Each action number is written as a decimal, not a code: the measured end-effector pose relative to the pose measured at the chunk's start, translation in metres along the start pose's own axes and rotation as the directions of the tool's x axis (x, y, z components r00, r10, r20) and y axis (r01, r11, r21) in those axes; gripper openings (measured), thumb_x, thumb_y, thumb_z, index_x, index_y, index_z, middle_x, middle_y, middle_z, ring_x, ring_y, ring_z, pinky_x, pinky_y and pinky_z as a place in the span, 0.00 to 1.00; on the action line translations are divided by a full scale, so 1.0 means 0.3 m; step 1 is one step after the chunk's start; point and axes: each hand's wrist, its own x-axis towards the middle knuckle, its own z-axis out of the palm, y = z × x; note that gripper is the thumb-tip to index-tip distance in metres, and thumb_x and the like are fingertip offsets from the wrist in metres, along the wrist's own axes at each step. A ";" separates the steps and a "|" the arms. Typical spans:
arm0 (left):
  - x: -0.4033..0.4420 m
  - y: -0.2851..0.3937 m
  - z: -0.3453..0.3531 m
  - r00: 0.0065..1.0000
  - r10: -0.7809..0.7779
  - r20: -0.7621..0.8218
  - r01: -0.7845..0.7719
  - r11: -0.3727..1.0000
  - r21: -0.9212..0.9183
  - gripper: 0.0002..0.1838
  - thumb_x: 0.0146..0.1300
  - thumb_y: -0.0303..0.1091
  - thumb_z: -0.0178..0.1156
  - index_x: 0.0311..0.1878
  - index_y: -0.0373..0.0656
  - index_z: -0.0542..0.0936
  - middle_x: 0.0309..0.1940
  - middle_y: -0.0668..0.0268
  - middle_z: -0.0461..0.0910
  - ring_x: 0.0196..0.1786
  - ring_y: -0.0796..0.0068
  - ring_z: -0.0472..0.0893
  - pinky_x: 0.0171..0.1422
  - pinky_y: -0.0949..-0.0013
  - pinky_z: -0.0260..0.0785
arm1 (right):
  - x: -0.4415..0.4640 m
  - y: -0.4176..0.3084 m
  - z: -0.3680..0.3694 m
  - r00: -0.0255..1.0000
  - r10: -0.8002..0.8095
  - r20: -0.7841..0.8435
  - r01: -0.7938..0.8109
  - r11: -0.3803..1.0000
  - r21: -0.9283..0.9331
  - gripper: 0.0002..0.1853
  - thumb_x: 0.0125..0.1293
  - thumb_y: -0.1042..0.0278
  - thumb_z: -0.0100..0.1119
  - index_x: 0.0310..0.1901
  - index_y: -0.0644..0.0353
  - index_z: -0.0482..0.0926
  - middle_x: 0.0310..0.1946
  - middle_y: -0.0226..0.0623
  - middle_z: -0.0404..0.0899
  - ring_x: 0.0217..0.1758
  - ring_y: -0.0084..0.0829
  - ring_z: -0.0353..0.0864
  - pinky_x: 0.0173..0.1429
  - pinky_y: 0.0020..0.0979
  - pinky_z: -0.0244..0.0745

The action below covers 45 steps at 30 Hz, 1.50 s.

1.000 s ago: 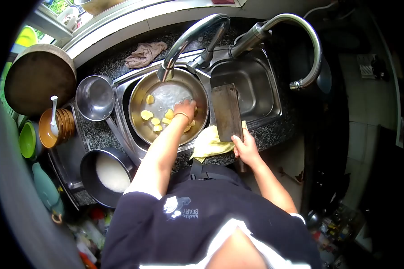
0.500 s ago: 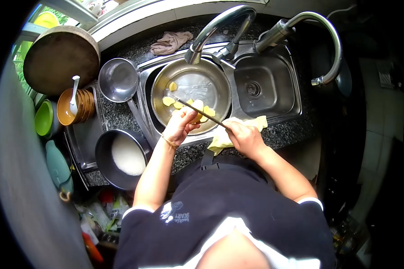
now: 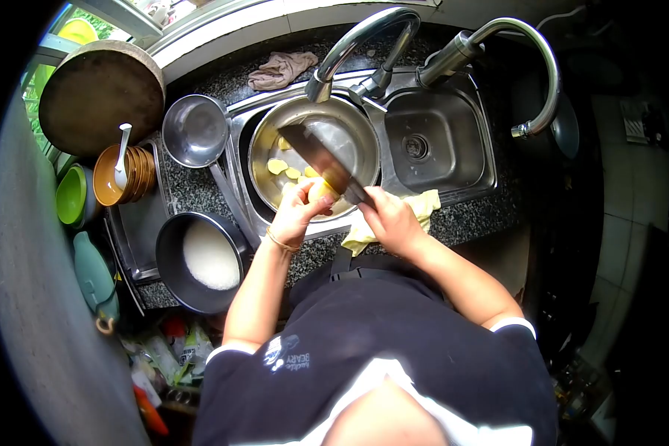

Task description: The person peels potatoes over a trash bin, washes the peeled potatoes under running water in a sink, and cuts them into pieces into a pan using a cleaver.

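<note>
My right hand (image 3: 394, 221) grips the handle of a cleaver (image 3: 314, 154), whose broad dark blade slants up and left over a metal basin (image 3: 353, 126). Held in my left hand (image 3: 293, 214) is a peeled yellow potato (image 3: 322, 191), close against the blade's lower side. Part of the potato is hidden by my fingers and the cleaver. Several yellow potato pieces (image 3: 276, 166) lie in the basin below, which sits in the left sink bowl. A pale yellow cloth (image 3: 424, 207) hangs at the sink's front edge beside my right hand.
A pot of white rice (image 3: 211, 256) and a metal ladle-like pan (image 3: 195, 132) stand left of the sink. Brown bowls (image 3: 108, 178) and a round board (image 3: 102, 100) are farther left. Two faucets (image 3: 364, 33) arch over the sink; a rag (image 3: 282, 70) lies behind.
The cleaver has turned from edge-on to showing its broad face, and its tip has moved up and left. My left hand still holds the potato, slightly lower.
</note>
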 end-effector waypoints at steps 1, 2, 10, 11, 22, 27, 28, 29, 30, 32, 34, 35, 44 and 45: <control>-0.003 0.008 -0.017 0.999 0.000 0.049 0.001 1.000 -0.005 0.16 0.56 0.33 0.65 0.46 0.38 0.75 0.34 0.70 0.77 0.36 0.82 0.75 0.40 0.77 0.69 | 0.005 0.004 -0.006 0.982 0.173 0.073 -0.183 0.965 0.187 0.11 0.60 0.74 0.55 0.44 0.63 0.72 0.26 0.40 0.77 0.25 0.32 0.76 0.30 0.32 0.70; -0.002 0.006 -0.032 0.999 0.000 0.049 0.000 1.000 -0.004 0.16 0.56 0.33 0.65 0.46 0.38 0.75 0.34 0.70 0.77 0.36 0.82 0.75 0.40 0.77 0.69 | 0.008 0.007 -0.009 0.931 0.322 0.174 -0.364 0.863 0.350 0.10 0.62 0.75 0.54 0.45 0.65 0.70 0.21 0.36 0.75 0.20 0.22 0.71 0.25 0.26 0.66; 0.010 -0.066 -0.111 0.983 0.010 0.182 0.028 0.978 -0.206 0.18 0.55 0.34 0.65 0.47 0.38 0.75 0.35 0.69 0.77 0.38 0.80 0.76 0.42 0.75 0.70 | 0.039 0.017 -0.023 0.696 0.508 0.507 -0.718 0.488 0.497 0.15 0.63 0.70 0.53 0.49 0.66 0.68 0.29 0.53 0.79 0.37 0.48 0.81 0.39 0.37 0.73; 0.011 -0.078 -0.120 0.983 0.011 0.182 0.028 0.978 -0.206 0.18 0.55 0.34 0.65 0.47 0.38 0.75 0.35 0.69 0.77 0.38 0.80 0.76 0.42 0.75 0.70 | 0.032 0.026 -0.010 0.806 0.437 0.400 -0.588 0.669 0.455 0.15 0.63 0.69 0.53 0.49 0.65 0.68 0.28 0.53 0.79 0.35 0.50 0.81 0.37 0.38 0.73; -0.001 -0.107 -0.159 1.000 0.012 0.007 -0.010 0.987 -0.163 0.17 0.58 0.33 0.62 0.49 0.39 0.73 0.38 0.69 0.77 0.38 0.81 0.74 0.41 0.76 0.66 | 0.035 0.061 0.109 0.947 0.235 0.218 -0.285 0.929 0.238 0.13 0.62 0.69 0.54 0.45 0.64 0.68 0.26 0.53 0.77 0.32 0.54 0.78 0.32 0.41 0.71; 0.002 -0.174 -0.168 0.996 0.092 -0.015 -0.091 0.930 -0.356 0.19 0.60 0.35 0.61 0.52 0.40 0.71 0.43 0.66 0.76 0.42 0.77 0.75 0.46 0.74 0.67 | 0.054 0.080 0.120 0.927 0.304 0.222 -0.367 0.858 0.360 0.13 0.62 0.68 0.54 0.45 0.66 0.68 0.28 0.55 0.77 0.36 0.53 0.78 0.35 0.38 0.71; -0.006 -0.179 -0.169 0.996 0.094 -0.010 -0.091 0.930 -0.355 0.19 0.60 0.35 0.61 0.52 0.40 0.71 0.43 0.66 0.76 0.42 0.77 0.75 0.46 0.74 0.67 | 0.058 0.084 0.114 0.925 0.308 0.224 -0.365 0.883 0.294 0.14 0.62 0.68 0.54 0.46 0.67 0.68 0.28 0.56 0.77 0.36 0.53 0.79 0.35 0.38 0.71; -0.014 -0.184 -0.171 0.989 0.146 0.002 -0.128 0.873 -0.470 0.19 0.60 0.34 0.60 0.53 0.39 0.70 0.46 0.64 0.76 0.46 0.74 0.76 0.51 0.71 0.67 | 0.061 0.097 0.104 0.925 0.310 0.218 -0.365 0.883 0.294 0.14 0.62 0.68 0.54 0.46 0.67 0.68 0.28 0.56 0.77 0.36 0.53 0.79 0.35 0.38 0.71; -0.016 -0.175 -0.173 0.981 0.196 0.009 -0.155 0.802 -0.577 0.19 0.61 0.32 0.60 0.53 0.39 0.69 0.49 0.61 0.75 0.50 0.70 0.76 0.56 0.68 0.68 | 0.063 0.116 0.091 0.902 0.368 0.225 -0.416 0.881 0.226 0.15 0.63 0.67 0.53 0.48 0.65 0.67 0.30 0.57 0.77 0.38 0.55 0.78 0.39 0.43 0.71; -0.005 -0.161 -0.177 0.978 0.206 0.016 -0.156 0.788 -0.595 0.19 0.61 0.31 0.59 0.53 0.38 0.69 0.50 0.59 0.75 0.52 0.67 0.75 0.60 0.66 0.67 | 0.052 0.145 0.070 0.881 0.406 0.243 -0.451 0.876 0.172 0.16 0.64 0.65 0.51 0.51 0.62 0.66 0.31 0.58 0.77 0.40 0.57 0.77 0.43 0.48 0.72; 0.007 -0.142 -0.167 0.977 0.212 0.013 -0.159 0.770 -0.618 0.19 0.62 0.30 0.57 0.54 0.37 0.67 0.53 0.55 0.73 0.55 0.63 0.74 0.63 0.64 0.67 | 0.047 0.111 0.043 0.897 0.363 0.252 -0.408 0.899 0.161 0.16 0.64 0.65 0.51 0.50 0.62 0.66 0.30 0.58 0.78 0.39 0.57 0.77 0.42 0.49 0.72; 0.010 -0.132 -0.162 0.977 0.211 0.009 -0.160 0.770 -0.618 0.19 0.62 0.30 0.57 0.54 0.37 0.67 0.53 0.55 0.73 0.55 0.63 0.74 0.63 0.64 0.67 | 0.040 0.082 0.026 0.910 0.332 0.250 -0.375 0.915 0.149 0.15 0.64 0.65 0.51 0.50 0.61 0.67 0.29 0.57 0.78 0.37 0.57 0.77 0.41 0.49 0.72; 0.056 -0.117 -0.069 0.962 0.129 -0.241 -0.222 0.883 -0.413 0.19 0.61 0.36 0.60 0.53 0.40 0.70 0.51 0.61 0.76 0.49 0.73 0.77 0.54 0.73 0.73 | -0.015 -0.068 0.053 0.947 0.253 0.197 -0.256 0.967 -0.014 0.09 0.60 0.73 0.54 0.41 0.64 0.68 0.27 0.50 0.76 0.30 0.52 0.76 0.34 0.44 0.70; 0.054 -0.115 -0.056 0.954 0.110 -0.278 -0.218 0.892 -0.396 0.19 0.61 0.36 0.59 0.53 0.40 0.71 0.50 0.62 0.76 0.49 0.73 0.77 0.53 0.73 0.73 | -0.018 -0.067 0.062 0.947 0.253 0.200 -0.255 0.967 -0.013 0.09 0.60 0.73 0.54 0.41 0.64 0.68 0.27 0.50 0.76 0.30 0.52 0.76 0.34 0.44 0.70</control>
